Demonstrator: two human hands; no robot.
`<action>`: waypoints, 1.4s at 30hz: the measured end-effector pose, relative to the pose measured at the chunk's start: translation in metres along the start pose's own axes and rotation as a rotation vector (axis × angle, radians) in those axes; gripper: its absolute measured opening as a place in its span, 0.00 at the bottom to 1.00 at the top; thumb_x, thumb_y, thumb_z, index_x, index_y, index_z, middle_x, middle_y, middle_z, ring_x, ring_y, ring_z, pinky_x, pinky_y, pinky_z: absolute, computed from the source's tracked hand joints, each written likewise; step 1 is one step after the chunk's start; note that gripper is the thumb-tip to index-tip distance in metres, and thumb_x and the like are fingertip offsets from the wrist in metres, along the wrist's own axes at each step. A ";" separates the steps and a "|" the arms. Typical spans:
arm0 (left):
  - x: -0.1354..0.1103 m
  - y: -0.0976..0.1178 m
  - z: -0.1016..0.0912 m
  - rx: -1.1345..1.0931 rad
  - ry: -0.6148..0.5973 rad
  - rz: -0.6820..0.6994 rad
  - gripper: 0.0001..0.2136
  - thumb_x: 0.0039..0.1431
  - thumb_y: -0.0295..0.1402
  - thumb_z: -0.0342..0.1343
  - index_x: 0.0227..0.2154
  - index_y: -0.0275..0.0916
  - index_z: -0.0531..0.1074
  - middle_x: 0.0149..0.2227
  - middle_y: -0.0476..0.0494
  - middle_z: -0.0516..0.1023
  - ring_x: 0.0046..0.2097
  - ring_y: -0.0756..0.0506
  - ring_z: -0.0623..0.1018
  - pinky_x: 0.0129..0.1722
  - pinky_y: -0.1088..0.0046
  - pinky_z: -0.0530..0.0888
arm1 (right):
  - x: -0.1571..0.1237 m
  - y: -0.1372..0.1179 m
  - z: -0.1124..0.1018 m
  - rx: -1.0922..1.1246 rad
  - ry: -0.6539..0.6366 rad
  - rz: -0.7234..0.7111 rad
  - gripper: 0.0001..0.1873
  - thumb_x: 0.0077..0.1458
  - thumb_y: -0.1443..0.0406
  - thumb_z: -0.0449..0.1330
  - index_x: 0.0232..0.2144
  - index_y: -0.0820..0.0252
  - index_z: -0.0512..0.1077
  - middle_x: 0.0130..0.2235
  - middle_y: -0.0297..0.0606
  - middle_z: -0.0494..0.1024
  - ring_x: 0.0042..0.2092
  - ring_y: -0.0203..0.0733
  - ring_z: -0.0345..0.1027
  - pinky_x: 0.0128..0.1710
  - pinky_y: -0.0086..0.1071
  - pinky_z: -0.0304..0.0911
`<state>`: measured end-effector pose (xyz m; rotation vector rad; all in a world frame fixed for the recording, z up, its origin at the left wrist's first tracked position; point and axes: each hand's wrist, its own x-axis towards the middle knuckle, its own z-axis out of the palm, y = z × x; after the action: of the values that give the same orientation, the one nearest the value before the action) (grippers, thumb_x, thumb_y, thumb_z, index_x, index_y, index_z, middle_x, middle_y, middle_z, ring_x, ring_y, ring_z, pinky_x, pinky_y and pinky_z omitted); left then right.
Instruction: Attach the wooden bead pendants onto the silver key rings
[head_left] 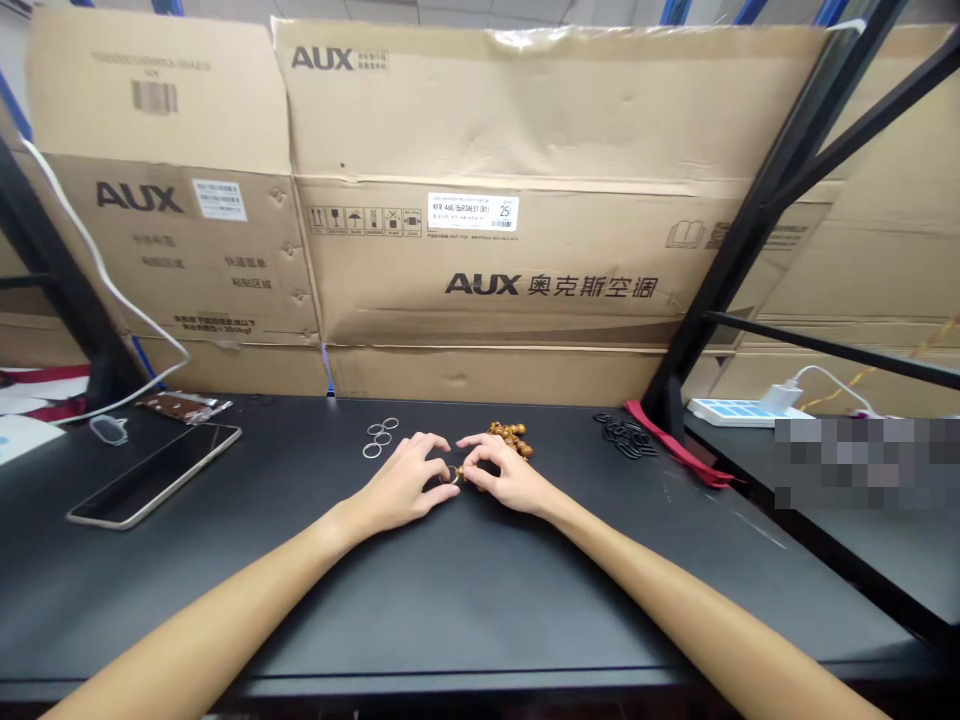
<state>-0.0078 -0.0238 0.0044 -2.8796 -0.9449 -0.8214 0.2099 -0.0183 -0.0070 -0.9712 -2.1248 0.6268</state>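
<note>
AUX cartons (480, 270) stand behind the counter (480, 600), the left hand (401, 487) and right hand (504, 476) clamped together on a small ring (452, 476) beside brown beads (510, 438).

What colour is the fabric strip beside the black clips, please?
The fabric strip is red, best seen in the head view.

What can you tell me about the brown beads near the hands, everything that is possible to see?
The brown beads are glossy, rounded and look like polished wood. They lie in a loose cluster on the black table top, just beyond the right hand. A short run of them leads down to that hand's fingertips, beside a small ring. Any cord joining them is too small to see.
</note>
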 end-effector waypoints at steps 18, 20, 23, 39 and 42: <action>0.002 0.002 0.007 -0.056 0.021 -0.064 0.07 0.61 0.33 0.51 0.32 0.39 0.73 0.47 0.42 0.68 0.49 0.43 0.68 0.50 0.60 0.67 | 0.000 0.002 0.004 -0.068 -0.008 -0.084 0.05 0.57 0.63 0.57 0.31 0.57 0.72 0.52 0.41 0.69 0.55 0.45 0.60 0.56 0.45 0.53; 0.002 0.002 0.008 -0.072 0.018 -0.059 0.08 0.62 0.31 0.49 0.31 0.39 0.73 0.47 0.42 0.68 0.49 0.43 0.68 0.50 0.60 0.67 | 0.000 0.002 0.004 -0.064 -0.014 -0.087 0.05 0.57 0.64 0.57 0.31 0.57 0.72 0.52 0.41 0.69 0.54 0.45 0.60 0.56 0.45 0.53; 0.003 0.001 0.006 -0.079 0.009 -0.065 0.08 0.62 0.30 0.49 0.31 0.39 0.73 0.47 0.42 0.68 0.48 0.43 0.68 0.50 0.60 0.67 | 0.001 0.007 0.004 -0.113 0.059 -0.044 0.06 0.57 0.64 0.57 0.30 0.57 0.72 0.50 0.41 0.70 0.53 0.45 0.61 0.57 0.46 0.52; 0.002 -0.002 0.004 -0.071 -0.014 -0.054 0.08 0.61 0.32 0.51 0.30 0.40 0.73 0.47 0.43 0.68 0.49 0.43 0.68 0.51 0.61 0.66 | 0.001 0.007 0.004 -0.118 0.095 -0.029 0.06 0.57 0.64 0.57 0.30 0.58 0.72 0.49 0.42 0.70 0.53 0.44 0.61 0.57 0.45 0.52; 0.001 0.000 0.004 -0.092 -0.009 -0.056 0.07 0.60 0.34 0.53 0.30 0.39 0.73 0.47 0.42 0.68 0.49 0.43 0.68 0.51 0.61 0.67 | 0.000 0.003 0.003 -0.072 0.037 -0.050 0.06 0.58 0.63 0.56 0.31 0.58 0.72 0.51 0.42 0.69 0.53 0.44 0.61 0.56 0.44 0.53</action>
<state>-0.0050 -0.0224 0.0016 -2.9483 -1.0196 -0.8798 0.2090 -0.0169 -0.0108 -0.9581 -2.1445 0.5071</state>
